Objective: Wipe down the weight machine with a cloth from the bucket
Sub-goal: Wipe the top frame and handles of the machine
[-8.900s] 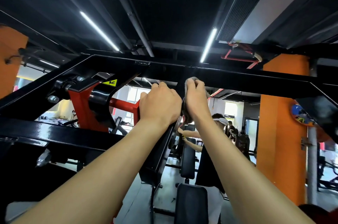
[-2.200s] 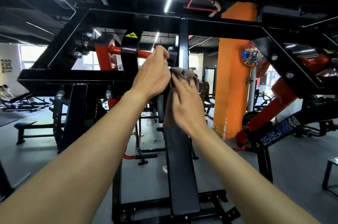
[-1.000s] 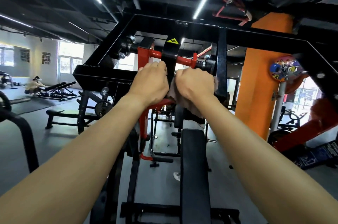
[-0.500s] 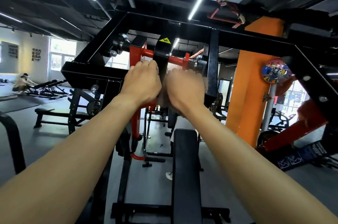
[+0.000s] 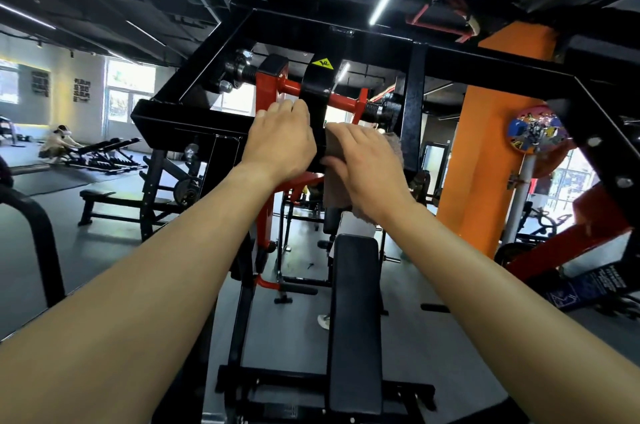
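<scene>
The weight machine [image 5: 346, 32] fills my view, its black frame overhead from 9 round to 3 o'clock. Its long backrest pad [image 5: 355, 319] runs down toward 6. Hanging off the red pivot at 12 is the black arm [image 5: 317, 91] with the yellow warning sticker [image 5: 322, 63], and that is where I am working. I judge the wipe-down is midway: nothing shows which parts are finished, and I would guess the pad and the low frame at 6 are left. My left hand [image 5: 280, 143], at 9 o'clock of the arm, has its fingers curled round the arm's edge to steady it. My right hand [image 5: 363, 163], at 3 o'clock of it, lies with fairly straight fingers, pressing the cloth [image 5: 336, 188] flat on the arm's side. The cloth is grey-brown, fuzzy and limp, bunched under my palm with a tail drooping toward 6. No bucket is in sight.
</scene>
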The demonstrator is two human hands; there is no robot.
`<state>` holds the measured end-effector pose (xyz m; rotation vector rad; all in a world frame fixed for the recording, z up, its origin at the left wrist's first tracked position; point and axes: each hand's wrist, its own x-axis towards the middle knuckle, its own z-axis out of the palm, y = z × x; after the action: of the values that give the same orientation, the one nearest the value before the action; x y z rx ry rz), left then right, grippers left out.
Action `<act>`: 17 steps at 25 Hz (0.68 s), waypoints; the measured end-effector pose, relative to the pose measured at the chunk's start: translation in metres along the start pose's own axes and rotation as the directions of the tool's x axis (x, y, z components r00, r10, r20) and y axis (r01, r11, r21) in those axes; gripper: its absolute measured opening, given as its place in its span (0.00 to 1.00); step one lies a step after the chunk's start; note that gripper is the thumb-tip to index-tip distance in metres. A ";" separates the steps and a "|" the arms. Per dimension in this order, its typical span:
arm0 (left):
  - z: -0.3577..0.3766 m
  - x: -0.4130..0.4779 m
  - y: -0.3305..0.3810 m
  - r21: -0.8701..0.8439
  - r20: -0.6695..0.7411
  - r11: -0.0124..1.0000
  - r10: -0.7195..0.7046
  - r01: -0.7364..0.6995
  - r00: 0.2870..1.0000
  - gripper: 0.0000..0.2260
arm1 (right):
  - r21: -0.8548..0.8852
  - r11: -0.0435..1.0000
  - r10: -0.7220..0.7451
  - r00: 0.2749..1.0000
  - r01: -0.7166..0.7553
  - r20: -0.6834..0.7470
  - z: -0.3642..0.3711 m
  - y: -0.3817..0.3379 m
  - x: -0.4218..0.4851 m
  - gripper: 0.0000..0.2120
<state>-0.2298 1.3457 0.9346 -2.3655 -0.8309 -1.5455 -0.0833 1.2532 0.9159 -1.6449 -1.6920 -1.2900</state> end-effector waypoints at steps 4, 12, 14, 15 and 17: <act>-0.002 0.002 -0.004 -0.025 0.014 1.000 -0.007 0.007 1.000 0.10 | -0.073 0.995 -0.065 0.996 0.069 0.056 -0.017 0.022 -0.015 0.31; 0.002 0.000 -0.001 -0.022 0.008 1.000 0.000 0.000 1.000 0.09 | -0.259 0.959 0.100 0.992 -0.115 -0.071 -0.010 0.017 -0.020 0.31; 0.003 0.001 0.000 -0.026 0.003 1.000 -0.002 0.002 1.000 0.09 | -0.299 0.948 0.102 0.994 -0.112 -0.048 -0.004 0.004 -0.004 0.30; 0.003 0.001 0.000 -0.027 -0.001 1.000 -0.002 0.002 1.000 0.09 | -0.306 0.946 0.100 0.994 -0.110 -0.047 0.001 -0.003 0.000 0.31; 0.002 0.001 0.000 -0.029 -0.014 1.000 0.002 -0.003 1.000 0.09 | -0.304 0.948 0.080 0.994 -0.099 -0.072 0.011 -0.011 0.002 0.34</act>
<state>-0.2277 1.3468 0.9342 -2.3722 -0.8076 -1.5817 -0.0911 1.2648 0.9091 -1.8113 -1.4181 -1.6040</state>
